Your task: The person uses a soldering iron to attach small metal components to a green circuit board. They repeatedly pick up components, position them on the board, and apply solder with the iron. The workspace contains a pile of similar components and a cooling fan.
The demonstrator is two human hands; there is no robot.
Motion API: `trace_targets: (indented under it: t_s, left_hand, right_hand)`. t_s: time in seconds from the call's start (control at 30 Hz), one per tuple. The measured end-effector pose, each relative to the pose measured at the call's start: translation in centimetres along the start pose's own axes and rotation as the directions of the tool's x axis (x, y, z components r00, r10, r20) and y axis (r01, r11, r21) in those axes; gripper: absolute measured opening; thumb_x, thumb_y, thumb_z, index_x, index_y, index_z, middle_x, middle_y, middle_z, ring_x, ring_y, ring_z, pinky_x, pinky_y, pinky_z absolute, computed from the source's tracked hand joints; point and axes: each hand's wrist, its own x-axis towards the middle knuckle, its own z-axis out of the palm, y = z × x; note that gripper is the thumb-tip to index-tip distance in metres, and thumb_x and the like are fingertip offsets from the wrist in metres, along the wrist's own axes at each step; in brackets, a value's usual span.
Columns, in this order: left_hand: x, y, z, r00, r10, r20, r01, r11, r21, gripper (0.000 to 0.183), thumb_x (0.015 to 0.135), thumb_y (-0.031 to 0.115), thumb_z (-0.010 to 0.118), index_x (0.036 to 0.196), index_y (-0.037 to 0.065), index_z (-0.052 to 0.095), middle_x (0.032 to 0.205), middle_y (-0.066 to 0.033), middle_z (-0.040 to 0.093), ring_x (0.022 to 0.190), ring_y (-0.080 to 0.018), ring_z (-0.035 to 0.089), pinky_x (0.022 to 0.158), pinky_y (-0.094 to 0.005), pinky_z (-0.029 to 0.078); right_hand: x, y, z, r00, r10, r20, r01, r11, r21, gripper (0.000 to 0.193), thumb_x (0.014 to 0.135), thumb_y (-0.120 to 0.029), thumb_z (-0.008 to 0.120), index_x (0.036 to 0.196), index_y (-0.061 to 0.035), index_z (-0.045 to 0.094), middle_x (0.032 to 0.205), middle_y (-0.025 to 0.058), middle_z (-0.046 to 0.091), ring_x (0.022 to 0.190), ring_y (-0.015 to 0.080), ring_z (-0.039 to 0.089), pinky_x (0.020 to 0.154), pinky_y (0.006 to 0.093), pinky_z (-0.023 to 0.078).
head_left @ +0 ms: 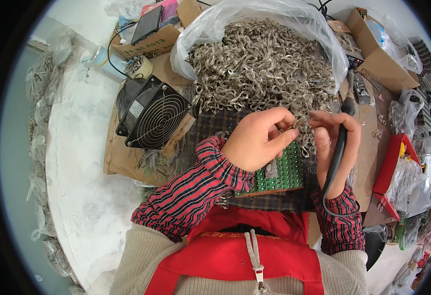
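Note:
My left hand point(260, 140) is above the green circuit board point(279, 174). Its thumb and forefinger are pinched together, and anything small between them is hidden. Just to the right, my right hand point(340, 152) is raised with curled fingers, its thumb apart from the forefinger. A black soldering iron point(348, 106) lies across those fingers, its far end pointing away from me and its cord running over the palm and around my wrist. Behind both hands a big heap of small silvery metal loops point(262, 64) spills from a clear plastic bag point(183, 54). A grey piece lies on the board.
A black fan point(159, 115) with a wire guard stands at the left on cardboard. Behind it are a cup point(139, 66) and a cardboard box point(151, 42). At the right are a coiled spring stand point(371, 78), another box point(380, 59) and a red box point(392, 172) with plastic bags.

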Motion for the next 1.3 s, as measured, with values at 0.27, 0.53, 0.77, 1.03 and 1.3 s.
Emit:
trace_targets:
  t_s: [0.27, 0.53, 0.77, 1.03, 1.3]
  left_hand:
    - [-1.9, 0.2, 0.1, 0.967, 0.244, -0.073, -0.22, 0.945, 0.242, 0.013, 0.096, 0.005, 0.07, 0.106, 0.0, 0.063, 0.075, 0.002, 0.059, 0.062, -0.003, 0.051, 0.053, -0.0223, 0.039]
    - [-2.6, -0.5, -0.5, 0.889, 0.419, -0.183, -0.383, 0.901, 0.205, 0.01, 0.089, 0.002, 0.076, 0.098, 0.001, 0.072, 0.097, -0.0066, 0.063, 0.077, -0.0128, 0.063, 0.067, -0.0266, 0.051]
    - [-3.9, -0.2, -1.3, 0.901, 0.426, -0.086, -0.375, 0.863, 0.339, 0.014, 0.084, 0.003, 0.079, 0.095, 0.005, 0.072, 0.094, -0.0062, 0.063, 0.082, -0.0187, 0.066, 0.067, -0.0303, 0.053]
    - [-5.1, -0.6, -1.0, 0.985, 0.146, -0.089, -0.156, 0.981, -0.113, 0.01, 0.096, -0.006, 0.06, 0.09, -0.003, 0.052, 0.111, -0.0159, 0.066, 0.087, -0.0144, 0.069, 0.074, -0.0275, 0.058]
    - [-5.1, -1.0, -0.1, 0.968, 0.122, -0.218, -0.135, 0.99, -0.044, 0.015, 0.095, -0.005, 0.064, 0.087, -0.002, 0.052, 0.105, -0.0125, 0.066, 0.078, -0.0121, 0.068, 0.065, -0.0249, 0.056]
  right_hand:
    - [-1.1, -1.6, 0.9, 0.984, 0.17, 0.046, -0.174, 0.98, 0.1, 0.036, 0.093, -0.002, 0.075, 0.119, -0.0008, 0.05, 0.099, 0.0103, 0.069, 0.091, 0.0153, 0.066, 0.083, 0.0302, 0.055]
    - [-1.8, -3.3, 1.4, 0.956, 0.272, 0.115, -0.287, 0.945, 0.157, 0.031, 0.098, -0.003, 0.068, 0.12, -0.0006, 0.047, 0.103, 0.013, 0.069, 0.096, 0.0171, 0.067, 0.089, 0.0327, 0.054]
    - [-2.0, -2.7, 1.9, 0.985, 0.109, 0.132, -0.133, 0.974, 0.185, 0.035, 0.091, 0.002, 0.074, 0.116, -0.0021, 0.049, 0.099, 0.0123, 0.07, 0.096, 0.0202, 0.07, 0.088, 0.0329, 0.054]
    - [-3.1, -2.6, 2.6, 0.961, -0.265, 0.081, 0.273, 0.957, -0.099, 0.048, 0.075, 0.011, 0.079, 0.109, -0.0088, 0.053, 0.083, 0.0106, 0.072, 0.076, 0.0256, 0.069, 0.07, 0.0341, 0.051]
    - [-4.2, -3.3, 2.2, 0.986, -0.053, 0.159, 0.071, 0.992, -0.108, 0.036, 0.077, 0.006, 0.081, 0.103, -0.0069, 0.06, 0.088, 0.0063, 0.072, 0.072, 0.0265, 0.067, 0.07, 0.0356, 0.051]
